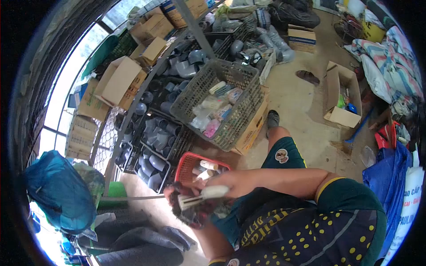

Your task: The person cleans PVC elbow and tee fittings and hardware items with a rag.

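Observation:
Close in front of my torso, both hands are together around a whitish slotted plastic piece (pixel 191 202) with a smooth rounded white part (pixel 215 192). My left hand (pixel 191 218) comes up from below, its fingers wrapped about the slotted end. Reaching across from the right, my right hand (pixel 228 181) grips the rounded part from above. Motion blurs the fingers, and I cannot make out whether the white parts are one piece or two. Just beyond the hands stands a red plastic basket (pixel 184 164) with similar white pieces (pixel 207 165) in it.
A large dark crate (pixel 215 137) of bagged small parts rests on a cardboard box (pixel 253 128). Grey pipe fittings (pixel 157 135) fill crates beside the metal rack. An opened carton (pixel 344 95) and a brown sandal (pixel 307 77) lie on the floor; grey rolled material (pixel 142 246) lies lower left.

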{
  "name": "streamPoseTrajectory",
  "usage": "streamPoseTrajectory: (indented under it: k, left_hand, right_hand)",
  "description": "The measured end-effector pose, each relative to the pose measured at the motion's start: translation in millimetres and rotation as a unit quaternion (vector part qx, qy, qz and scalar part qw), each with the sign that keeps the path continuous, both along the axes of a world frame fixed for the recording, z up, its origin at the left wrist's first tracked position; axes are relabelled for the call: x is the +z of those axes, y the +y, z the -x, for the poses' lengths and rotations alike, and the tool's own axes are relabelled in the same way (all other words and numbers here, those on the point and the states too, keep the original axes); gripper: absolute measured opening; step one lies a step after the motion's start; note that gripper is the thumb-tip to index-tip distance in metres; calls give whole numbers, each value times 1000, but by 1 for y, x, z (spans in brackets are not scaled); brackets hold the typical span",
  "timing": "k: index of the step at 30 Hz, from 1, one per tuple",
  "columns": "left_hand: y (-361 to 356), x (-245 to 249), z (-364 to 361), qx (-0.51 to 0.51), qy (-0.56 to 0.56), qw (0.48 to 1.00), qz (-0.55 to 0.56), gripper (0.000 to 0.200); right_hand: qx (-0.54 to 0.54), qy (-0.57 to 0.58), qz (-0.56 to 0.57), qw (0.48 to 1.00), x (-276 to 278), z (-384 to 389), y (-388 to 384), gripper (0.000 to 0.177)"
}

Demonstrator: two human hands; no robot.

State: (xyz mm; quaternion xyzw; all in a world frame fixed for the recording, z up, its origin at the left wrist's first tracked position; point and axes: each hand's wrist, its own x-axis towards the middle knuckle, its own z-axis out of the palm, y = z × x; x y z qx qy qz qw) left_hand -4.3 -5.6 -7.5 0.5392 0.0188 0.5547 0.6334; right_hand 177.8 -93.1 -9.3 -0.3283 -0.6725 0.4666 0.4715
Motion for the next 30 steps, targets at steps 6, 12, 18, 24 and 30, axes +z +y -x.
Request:
streamPoseTrajectory:
  k: [6, 12, 18, 24, 30]
  left_hand:
    - [-14, 11, 4, -275, 53, 960, 21, 21]
    - [-4, 25, -8, -129, 87, 988, 12, 35]
    - [-8, 36, -28, 21, 139, 983, -120, 40]
    - [-20, 30, -47, 232, 161, 959, -23, 57]
    - [1, 31, -24, -54, 73, 994, -58, 40]
  right_hand:
    - [355, 273, 286, 847, -55, 15, 1, 74]
    - [108, 109, 72, 986, -33, 14, 20, 68]
    - [-187, -70, 84, 976, 22, 14, -7, 62]
    - [-327, -144, 21, 934, 4, 20, 11, 65]
    - [-39, -43, 9, 998, -1, 3, 14, 55]
